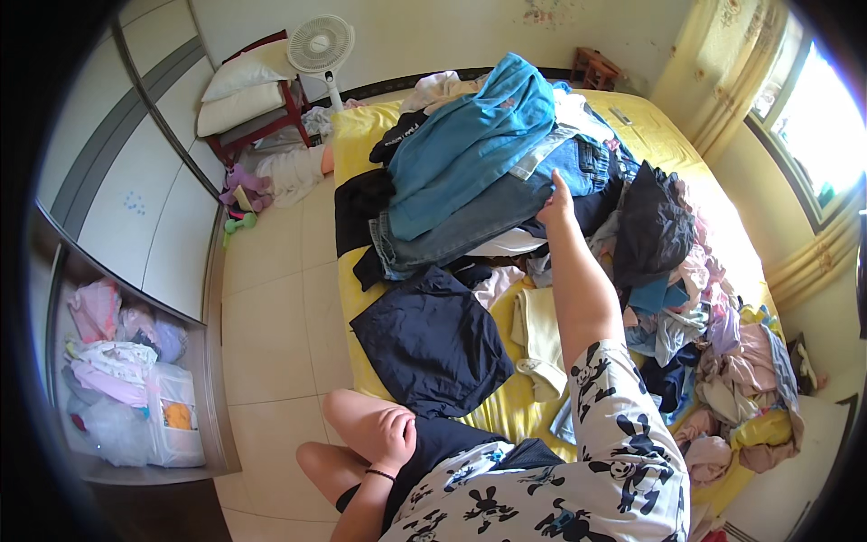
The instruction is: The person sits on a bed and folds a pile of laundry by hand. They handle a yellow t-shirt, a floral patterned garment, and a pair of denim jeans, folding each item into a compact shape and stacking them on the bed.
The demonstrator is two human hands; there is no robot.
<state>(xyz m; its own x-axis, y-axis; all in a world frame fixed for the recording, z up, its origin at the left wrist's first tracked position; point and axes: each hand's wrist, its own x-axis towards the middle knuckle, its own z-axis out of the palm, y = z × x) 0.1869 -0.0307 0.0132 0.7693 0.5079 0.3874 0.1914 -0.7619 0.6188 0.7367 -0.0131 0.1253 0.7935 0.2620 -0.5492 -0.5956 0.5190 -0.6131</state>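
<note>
My right hand (557, 200) reaches out over the bed and touches a pair of faded blue jeans (460, 223); its fingers are partly hidden, so a grip on the denim is unclear. Across the jeans lies a teal long garment (474, 135). A second blue denim piece with a gathered waistband (590, 162) is just beyond the hand. My left hand (394, 433) rests on my bent leg and holds nothing. Near it, dark navy shorts (433, 342) lie spread at the bed's edge. A folded cream garment (540, 332) is under my right forearm.
A large heap of mixed clothes (704, 325) covers the right of the yellow-sheeted bed (650, 115). At left stands an open wardrobe compartment (129, 386) with clothes and bags. A white fan (321, 44) and a chair with pillows (247, 88) stand behind; toys (244, 190) lie on the floor.
</note>
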